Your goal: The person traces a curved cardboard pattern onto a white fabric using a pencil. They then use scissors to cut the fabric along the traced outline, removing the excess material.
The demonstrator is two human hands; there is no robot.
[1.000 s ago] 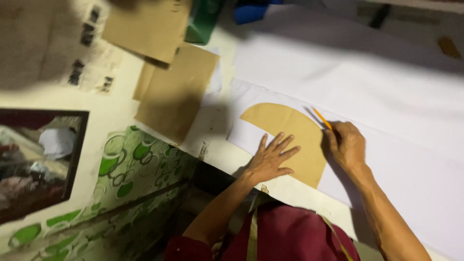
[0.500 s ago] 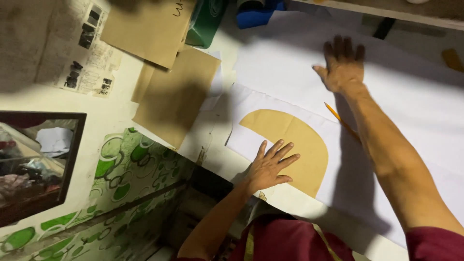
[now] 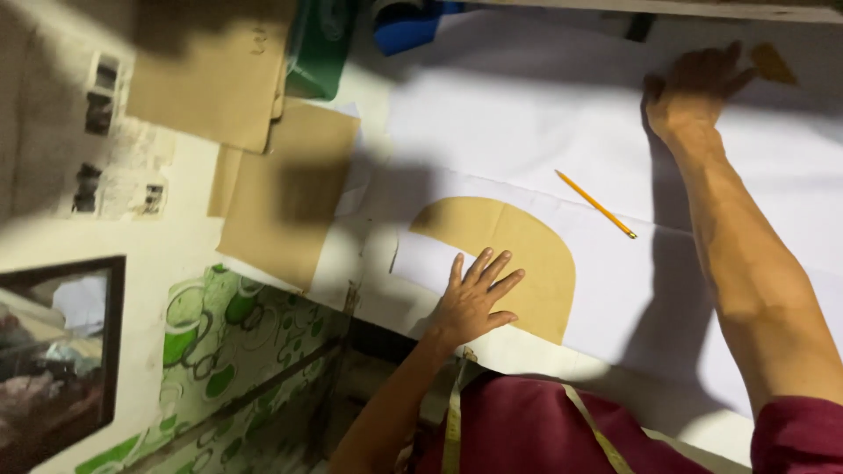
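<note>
— Near the front edge of the white cloth (image 3: 527, 132): left hand (image 3: 474, 303) laid palm down, fingers spread wide, on the tan half-round pattern piece (image 3: 531, 254). Gripped nothing, only pressed.

— And the right hand (image 3: 694, 88)?

— Stretched well away to the far edge of the cloth, in shadow, fingertips just beside a small tan scrap (image 3: 773, 63). Looked loosely open; could not tell whether anything was pinched under it.

— Yellow pencil (image 3: 595, 204)?

— Lay loose on the cloth between both hands, tilted, apart from the pattern piece and touched by neither.

— Held well enough, then?

— Probably, though covered only the near corner of the piece; curved top edge left unweighted. Judged safer with the palm nearer the middle and the pressure straight down, not forward, so that nothing crept over the cloth.

— Any risk spotted?

— Long reach with the right arm, so likely some drag on the cloth under the forearm. Best lifted clear of it. Also a measuring tape (image 3: 452, 421) hung at the chest, close to the cloth's edge; worth keeping off it.

— Elsewhere?

— Brown cardboard sheets (image 3: 290, 193) stacked off to the left, clear of the cloth.
</note>
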